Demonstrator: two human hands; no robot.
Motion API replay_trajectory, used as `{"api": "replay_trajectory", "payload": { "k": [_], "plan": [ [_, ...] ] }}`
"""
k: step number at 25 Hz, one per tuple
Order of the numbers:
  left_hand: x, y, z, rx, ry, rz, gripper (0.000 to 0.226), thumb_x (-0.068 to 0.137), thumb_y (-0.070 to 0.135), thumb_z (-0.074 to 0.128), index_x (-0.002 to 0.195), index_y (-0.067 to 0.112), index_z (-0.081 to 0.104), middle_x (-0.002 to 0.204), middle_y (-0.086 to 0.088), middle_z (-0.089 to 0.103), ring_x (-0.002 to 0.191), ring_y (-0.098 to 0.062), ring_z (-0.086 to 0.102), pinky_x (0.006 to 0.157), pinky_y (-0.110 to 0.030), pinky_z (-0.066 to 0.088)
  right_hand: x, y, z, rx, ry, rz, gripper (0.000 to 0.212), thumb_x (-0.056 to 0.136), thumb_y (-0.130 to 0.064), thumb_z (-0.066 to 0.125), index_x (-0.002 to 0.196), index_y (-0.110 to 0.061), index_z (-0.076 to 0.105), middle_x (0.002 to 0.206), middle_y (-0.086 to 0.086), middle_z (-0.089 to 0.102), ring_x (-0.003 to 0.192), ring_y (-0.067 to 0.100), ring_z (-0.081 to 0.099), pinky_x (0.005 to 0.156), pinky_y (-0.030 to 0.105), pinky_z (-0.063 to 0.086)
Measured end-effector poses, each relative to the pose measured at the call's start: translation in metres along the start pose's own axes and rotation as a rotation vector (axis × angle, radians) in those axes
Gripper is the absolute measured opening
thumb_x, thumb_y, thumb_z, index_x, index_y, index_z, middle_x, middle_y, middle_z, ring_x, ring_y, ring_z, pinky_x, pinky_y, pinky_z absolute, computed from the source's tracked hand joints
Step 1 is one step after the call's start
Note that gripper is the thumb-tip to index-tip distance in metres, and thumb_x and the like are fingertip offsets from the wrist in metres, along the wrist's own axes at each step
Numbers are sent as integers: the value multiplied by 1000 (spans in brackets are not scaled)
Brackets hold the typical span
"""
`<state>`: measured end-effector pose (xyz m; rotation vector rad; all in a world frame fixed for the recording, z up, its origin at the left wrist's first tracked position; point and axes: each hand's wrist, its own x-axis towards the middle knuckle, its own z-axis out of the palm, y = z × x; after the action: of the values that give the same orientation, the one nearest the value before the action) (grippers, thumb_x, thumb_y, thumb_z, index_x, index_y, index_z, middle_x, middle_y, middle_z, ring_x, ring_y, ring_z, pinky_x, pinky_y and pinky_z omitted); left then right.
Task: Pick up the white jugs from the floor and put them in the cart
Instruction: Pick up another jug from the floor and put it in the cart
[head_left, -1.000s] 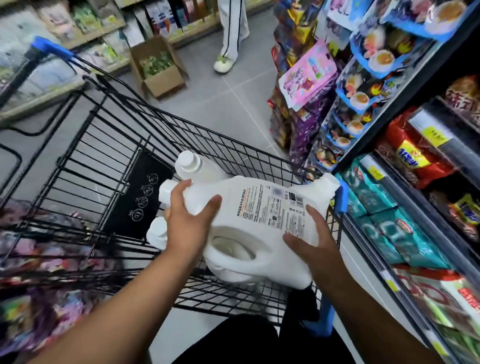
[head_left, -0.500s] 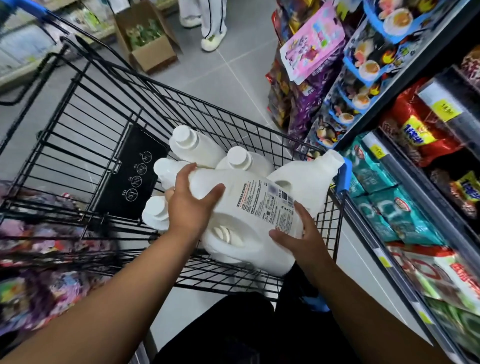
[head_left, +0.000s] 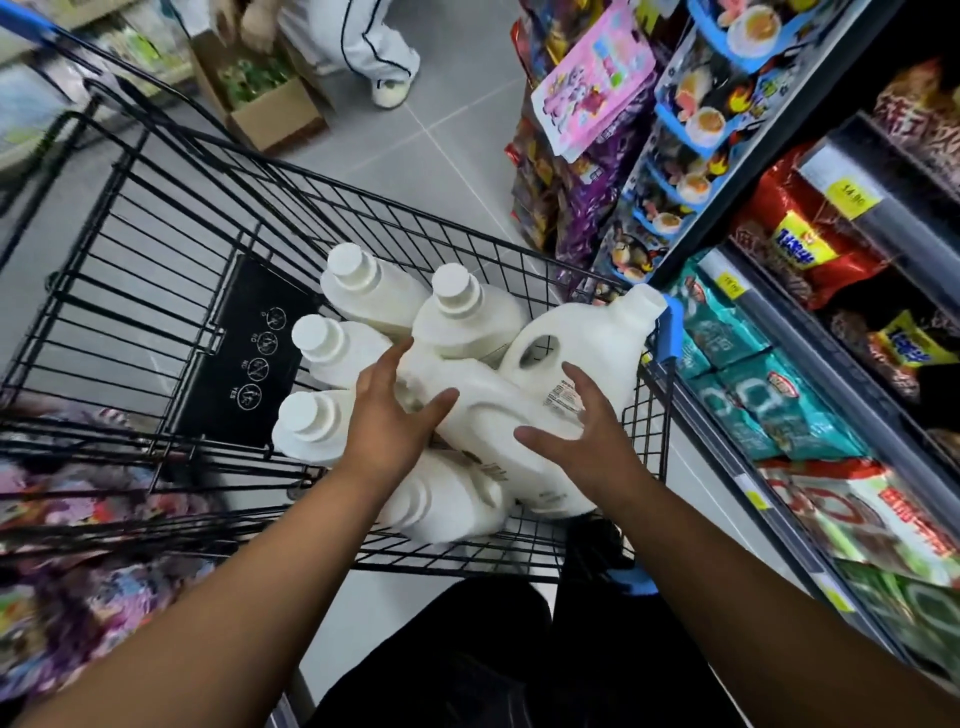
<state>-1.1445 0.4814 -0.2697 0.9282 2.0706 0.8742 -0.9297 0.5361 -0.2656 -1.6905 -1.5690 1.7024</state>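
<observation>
Head cam: black wire cart (head_left: 156, 270) under my hands has a heap of white jugs (head_left: 467, 322). Top jug (head_left: 488, 410) lies between my spread, empty left hand (head_left: 387, 415) and right hand (head_left: 587, 436); looks tippy, could roll off.

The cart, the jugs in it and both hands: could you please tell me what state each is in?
Cart: standing, holding a pile of jugs.
White jugs: capped, lying piled in the cart.
Top jug: on its side atop the pile.
Left hand: open, fingers spread.
Right hand: open, fingers spread.
</observation>
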Motion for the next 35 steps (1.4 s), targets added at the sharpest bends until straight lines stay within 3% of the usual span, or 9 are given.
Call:
{"api": "replay_trajectory", "payload": {
  "k": [10,13,15,19,24,28,31,33,35],
  "plan": [
    [-45,52,17,-44,-193,217,77,78,32,79,142,40,36,134,4,50,116,-9,51,99,-27,41,-75,-5,-53,-17,196,-102,85,74,-28,82,144,-37,34,138,-11,36,111,-5,43,81,-2,30],
    [-71,87,43,-103,-322,270,82,80,30,78,146,38,31,129,5,53,115,-11,54,90,-22,42,-116,1,-90,12,306,-145,81,75,-32,81,143,-35,36,135,-12,44,128,3,40,96,14,29],
    [-94,108,65,-130,-376,311,78,81,30,76,145,36,32,131,4,53,116,-14,54,87,-21,43,-149,6,-117,36,368,-154,78,77,-32,79,143,-33,37,135,-12,45,127,0,39,96,13,29],
    [-162,148,117,-146,-532,440,74,74,50,74,138,46,36,132,8,53,116,-12,55,101,-36,46,-227,41,-170,16,552,-173,68,78,-32,78,138,-30,47,130,-8,53,117,10,52,97,21,42],
    [-298,192,188,-42,-826,632,76,65,65,68,130,57,29,124,15,57,111,0,59,102,-35,46,-374,120,-239,102,852,-168,42,82,-22,76,120,-25,61,112,-10,60,97,-9,54,80,-2,34],
    [-409,231,250,0,-1048,765,71,79,37,76,131,52,30,132,6,55,107,11,56,98,-18,45,-489,190,-273,217,1043,-106,39,84,-30,73,120,-34,60,123,-13,60,116,8,56,97,24,44],
    [-501,253,303,56,-1240,866,73,70,48,77,124,63,30,129,19,55,113,4,57,99,-30,48,-573,242,-286,347,1235,-68,37,82,-35,74,112,-48,57,126,-6,63,115,11,58,101,37,47],
    [-554,263,333,92,-1342,913,71,65,52,72,120,67,30,126,25,54,114,3,56,100,-37,48,-620,269,-288,405,1339,-48,41,80,-37,75,116,-49,58,127,-8,62,116,6,56,98,32,48],
    [-611,267,366,112,-1450,975,72,65,54,75,120,65,30,124,26,54,114,4,56,102,-34,47,-670,294,-287,443,1454,11,46,81,-35,74,120,-48,55,130,-13,58,118,2,53,92,16,44]
  ]
}}
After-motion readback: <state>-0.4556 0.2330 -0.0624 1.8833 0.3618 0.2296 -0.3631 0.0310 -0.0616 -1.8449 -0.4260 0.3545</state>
